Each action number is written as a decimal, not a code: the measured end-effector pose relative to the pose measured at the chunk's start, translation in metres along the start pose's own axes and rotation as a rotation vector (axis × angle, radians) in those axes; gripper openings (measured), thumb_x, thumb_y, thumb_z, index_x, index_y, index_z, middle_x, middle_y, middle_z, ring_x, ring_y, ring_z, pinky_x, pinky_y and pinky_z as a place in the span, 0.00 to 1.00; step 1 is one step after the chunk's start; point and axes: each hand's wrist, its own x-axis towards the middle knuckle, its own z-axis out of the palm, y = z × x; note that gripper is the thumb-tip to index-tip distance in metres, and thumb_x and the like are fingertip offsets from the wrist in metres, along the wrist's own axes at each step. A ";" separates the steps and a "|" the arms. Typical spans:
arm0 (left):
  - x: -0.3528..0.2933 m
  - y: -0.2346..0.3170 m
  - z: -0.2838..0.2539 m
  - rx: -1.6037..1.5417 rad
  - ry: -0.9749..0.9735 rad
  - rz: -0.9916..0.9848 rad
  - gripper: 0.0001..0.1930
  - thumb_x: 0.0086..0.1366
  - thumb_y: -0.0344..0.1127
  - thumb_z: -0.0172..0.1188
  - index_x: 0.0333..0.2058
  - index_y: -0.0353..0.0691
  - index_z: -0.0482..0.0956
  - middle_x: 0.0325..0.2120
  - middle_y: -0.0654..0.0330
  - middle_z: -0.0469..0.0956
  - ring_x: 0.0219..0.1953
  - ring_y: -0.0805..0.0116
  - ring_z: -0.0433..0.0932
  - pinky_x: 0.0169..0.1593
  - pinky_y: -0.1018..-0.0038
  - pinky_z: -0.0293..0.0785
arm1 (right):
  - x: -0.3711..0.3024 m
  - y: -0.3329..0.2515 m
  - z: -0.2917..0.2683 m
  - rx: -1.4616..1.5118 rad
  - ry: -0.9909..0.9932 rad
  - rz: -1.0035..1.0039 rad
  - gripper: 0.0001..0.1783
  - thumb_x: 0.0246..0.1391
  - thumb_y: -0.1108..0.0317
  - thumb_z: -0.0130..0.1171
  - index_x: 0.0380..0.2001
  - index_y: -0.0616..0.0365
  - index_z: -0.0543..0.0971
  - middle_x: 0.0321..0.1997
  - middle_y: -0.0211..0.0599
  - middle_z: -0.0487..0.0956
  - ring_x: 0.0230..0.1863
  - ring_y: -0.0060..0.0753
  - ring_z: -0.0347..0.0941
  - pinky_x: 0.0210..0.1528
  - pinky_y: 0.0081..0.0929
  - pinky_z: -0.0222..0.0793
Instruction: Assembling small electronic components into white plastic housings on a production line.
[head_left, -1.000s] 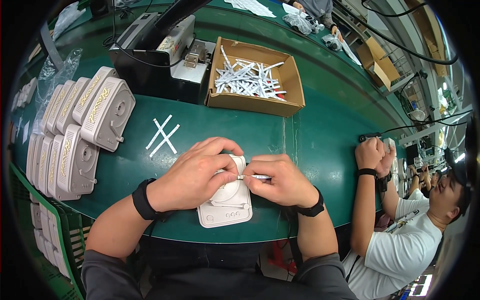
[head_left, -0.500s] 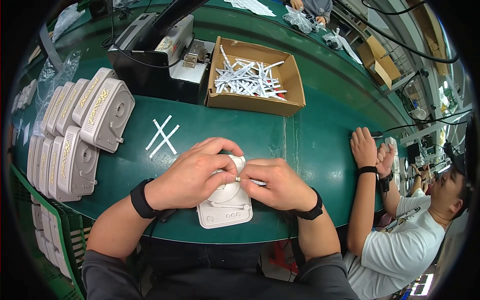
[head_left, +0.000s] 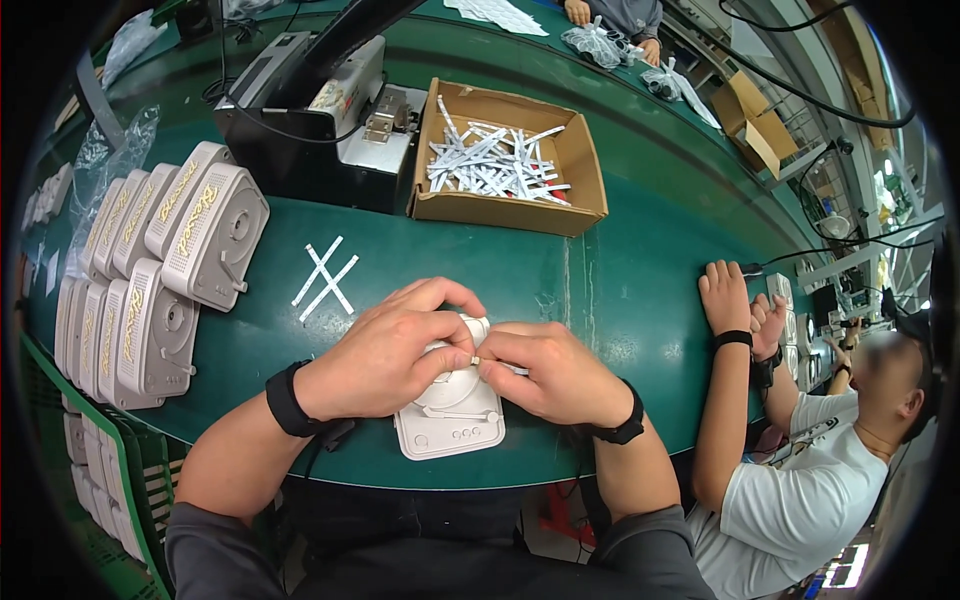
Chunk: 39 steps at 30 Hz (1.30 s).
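Right at the near edge of the green table (head_left: 620, 300) a white plastic casing (head_left: 450, 412) lies flat, its lower half sticking out below the fingers while its top is covered by both hands. The left hand (head_left: 385, 350) curls over the casing from the left, fingers bent and thumb pressed down on its upper face; the right hand (head_left: 555, 372) comes in from the right, thumb and forefinger pinched together on a small pale piece just where the two hands meet. Both wrists carry black bands, and the forearms rise from the lower edge, angled inward. Just beyond the left fingers, three thin white strips (head_left: 326, 279) lie crossed on the table. Farther left of the fingers, rows of the same grey-white casings (head_left: 150, 275) stand on edge, each with a gold label on its side. Well beyond the fingertips sits an open brown cardboard box (head_left: 510, 160) holding a loose heap of white strips, with a black and metal machine (head_left: 310, 110) beside it. Off to the right of the right hand, another person's hands (head_left: 740, 305) rest on the table edge.
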 end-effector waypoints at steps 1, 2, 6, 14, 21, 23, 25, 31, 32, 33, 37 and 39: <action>0.003 0.001 0.001 0.023 0.003 0.024 0.05 0.70 0.33 0.64 0.37 0.37 0.83 0.55 0.55 0.78 0.57 0.49 0.77 0.61 0.58 0.73 | -0.004 0.001 -0.003 -0.004 0.004 0.017 0.06 0.63 0.72 0.62 0.40 0.62 0.82 0.35 0.43 0.82 0.37 0.49 0.81 0.40 0.40 0.77; 0.010 0.002 0.004 0.043 -0.005 0.068 0.06 0.69 0.33 0.65 0.37 0.37 0.83 0.54 0.55 0.78 0.57 0.49 0.77 0.61 0.58 0.73 | -0.012 0.004 -0.007 -0.018 0.026 0.046 0.06 0.63 0.71 0.62 0.40 0.62 0.82 0.36 0.44 0.82 0.38 0.49 0.81 0.41 0.40 0.77; 0.007 -0.003 0.003 0.015 -0.026 0.065 0.07 0.67 0.30 0.66 0.37 0.31 0.83 0.53 0.49 0.79 0.57 0.49 0.78 0.61 0.60 0.74 | -0.011 0.031 0.008 0.126 0.038 -0.110 0.09 0.62 0.67 0.62 0.43 0.60 0.82 0.37 0.51 0.82 0.40 0.59 0.81 0.43 0.47 0.77; 0.011 -0.001 0.009 -0.141 -0.017 -0.047 0.03 0.63 0.24 0.64 0.32 0.30 0.81 0.55 0.50 0.74 0.54 0.60 0.77 0.58 0.69 0.72 | -0.006 0.023 -0.001 0.140 0.035 -0.016 0.10 0.57 0.67 0.61 0.26 0.63 0.82 0.27 0.52 0.83 0.32 0.56 0.80 0.37 0.45 0.73; 0.013 -0.017 0.000 -0.157 -0.061 -0.007 0.04 0.63 0.25 0.65 0.31 0.29 0.82 0.56 0.50 0.74 0.54 0.60 0.77 0.58 0.68 0.73 | 0.003 0.038 0.021 0.044 0.197 -0.022 0.12 0.53 0.64 0.63 0.27 0.63 0.85 0.28 0.54 0.84 0.30 0.53 0.82 0.35 0.45 0.75; 0.007 -0.031 -0.005 -0.180 -0.078 0.018 0.05 0.63 0.26 0.66 0.31 0.29 0.83 0.57 0.50 0.75 0.54 0.62 0.77 0.57 0.69 0.73 | 0.010 0.038 0.028 -0.018 0.226 -0.035 0.12 0.52 0.63 0.62 0.27 0.63 0.85 0.28 0.55 0.84 0.30 0.56 0.81 0.35 0.46 0.75; -0.011 -0.036 -0.014 -0.096 -0.129 0.075 0.07 0.66 0.30 0.68 0.38 0.30 0.84 0.57 0.50 0.77 0.56 0.57 0.78 0.59 0.65 0.74 | 0.015 0.034 0.038 -0.086 0.221 -0.038 0.12 0.53 0.63 0.62 0.27 0.64 0.83 0.28 0.56 0.83 0.30 0.59 0.80 0.34 0.47 0.74; 0.011 -0.010 -0.010 -0.086 -0.158 0.046 0.08 0.71 0.32 0.69 0.39 0.30 0.86 0.61 0.51 0.78 0.60 0.58 0.78 0.63 0.65 0.72 | 0.005 0.014 0.026 -0.135 0.167 0.044 0.14 0.53 0.62 0.60 0.28 0.64 0.84 0.28 0.56 0.83 0.30 0.61 0.80 0.35 0.49 0.74; 0.012 -0.012 -0.012 -0.091 -0.146 0.047 0.08 0.71 0.31 0.68 0.40 0.30 0.85 0.60 0.50 0.78 0.60 0.56 0.78 0.63 0.64 0.72 | 0.008 0.013 0.027 -0.112 0.175 0.044 0.14 0.53 0.62 0.60 0.28 0.64 0.84 0.28 0.56 0.83 0.30 0.61 0.80 0.35 0.49 0.74; 0.013 -0.015 -0.010 -0.097 -0.131 0.042 0.07 0.71 0.30 0.68 0.41 0.31 0.85 0.59 0.50 0.79 0.60 0.54 0.78 0.63 0.63 0.72 | 0.010 0.015 0.023 -0.128 0.155 0.050 0.14 0.53 0.62 0.60 0.28 0.64 0.85 0.28 0.55 0.84 0.30 0.60 0.81 0.35 0.49 0.75; 0.016 -0.021 -0.001 -0.181 -0.136 -0.016 0.06 0.66 0.29 0.67 0.35 0.30 0.84 0.57 0.50 0.77 0.57 0.59 0.77 0.59 0.67 0.73 | 0.008 0.011 0.011 -0.182 0.121 0.113 0.14 0.54 0.61 0.60 0.27 0.61 0.86 0.27 0.54 0.84 0.31 0.57 0.82 0.36 0.50 0.75; 0.019 -0.023 0.000 -0.214 -0.151 -0.051 0.07 0.64 0.29 0.67 0.32 0.29 0.83 0.57 0.51 0.76 0.55 0.63 0.77 0.57 0.70 0.73 | 0.007 0.011 0.007 -0.154 0.118 0.105 0.14 0.54 0.61 0.60 0.28 0.61 0.87 0.28 0.54 0.84 0.31 0.56 0.82 0.36 0.50 0.75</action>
